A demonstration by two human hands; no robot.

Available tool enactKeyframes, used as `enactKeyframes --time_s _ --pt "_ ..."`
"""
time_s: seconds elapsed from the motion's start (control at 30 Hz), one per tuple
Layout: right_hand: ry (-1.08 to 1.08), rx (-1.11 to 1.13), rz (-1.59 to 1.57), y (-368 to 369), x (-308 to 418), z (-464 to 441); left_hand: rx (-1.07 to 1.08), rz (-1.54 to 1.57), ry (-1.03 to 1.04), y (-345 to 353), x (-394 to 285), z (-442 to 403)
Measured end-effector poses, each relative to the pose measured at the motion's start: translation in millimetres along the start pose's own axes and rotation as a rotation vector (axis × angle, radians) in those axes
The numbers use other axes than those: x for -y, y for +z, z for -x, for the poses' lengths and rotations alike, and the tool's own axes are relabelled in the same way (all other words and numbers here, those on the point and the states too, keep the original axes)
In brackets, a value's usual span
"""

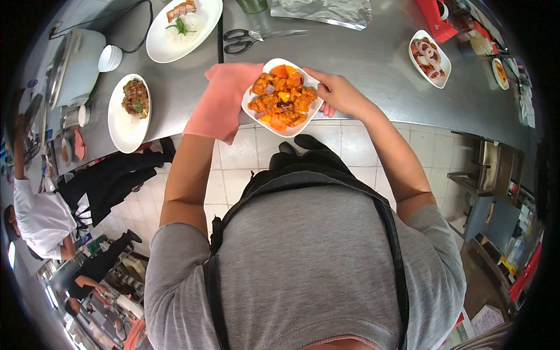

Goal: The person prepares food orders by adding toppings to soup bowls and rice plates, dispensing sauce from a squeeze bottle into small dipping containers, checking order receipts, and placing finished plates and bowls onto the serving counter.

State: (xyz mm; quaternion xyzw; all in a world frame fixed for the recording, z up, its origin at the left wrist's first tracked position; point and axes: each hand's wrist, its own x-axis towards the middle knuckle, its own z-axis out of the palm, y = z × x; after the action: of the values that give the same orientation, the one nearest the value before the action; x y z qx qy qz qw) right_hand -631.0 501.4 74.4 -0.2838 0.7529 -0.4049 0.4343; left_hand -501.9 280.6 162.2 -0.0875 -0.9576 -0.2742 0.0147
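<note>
Centrally placed: one white plate [310,117], rounded-square, bearing orange-sauced pieces of food [284,104], at the front edge of the worktop [364,58] and partly over it; whether it rests there or is lifted cannot be told.

Right hand [344,96]: bare, closed on the plate's right rim, thumb uppermost.

Left hand: hidden under one pink cloth [224,96], which touches the plate's left side; its grip cannot be told.

Scissors [259,37], black-handled: one pair, lying just beyond the cloth, blades pointing right.

Oval dish [160,42], white: rice, sliced meat and a green garnish; far left.

Second oval dish [120,131], white: rice under a brown topping; left of the cloth.

White cups [110,59]: nested, between the slow cooker-like appliance [81,61] and the first dish.

Foil pouch [321,13], silver: far edge of view.

Smaller dish [447,65], white: food topped with onion rings; well to the right.
</note>
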Motion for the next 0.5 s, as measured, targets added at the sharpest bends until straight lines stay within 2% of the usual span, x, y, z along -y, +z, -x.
enactKeyframes --time_s 0.3,0.47,0.5 --pt "-0.042 0.146 0.170 -28.3 8.4 -17.0 0.104 -0.169 0.310 21.0 64.5 -50.6" --pt "-0.047 0.170 0.210 -34.0 9.9 -20.6 0.036 -0.181 0.435 55.3 109.0 -63.5" --pt "-0.051 0.170 0.218 -34.5 10.3 -20.9 0.130 0.144 0.206 46.8 92.6 -61.9"
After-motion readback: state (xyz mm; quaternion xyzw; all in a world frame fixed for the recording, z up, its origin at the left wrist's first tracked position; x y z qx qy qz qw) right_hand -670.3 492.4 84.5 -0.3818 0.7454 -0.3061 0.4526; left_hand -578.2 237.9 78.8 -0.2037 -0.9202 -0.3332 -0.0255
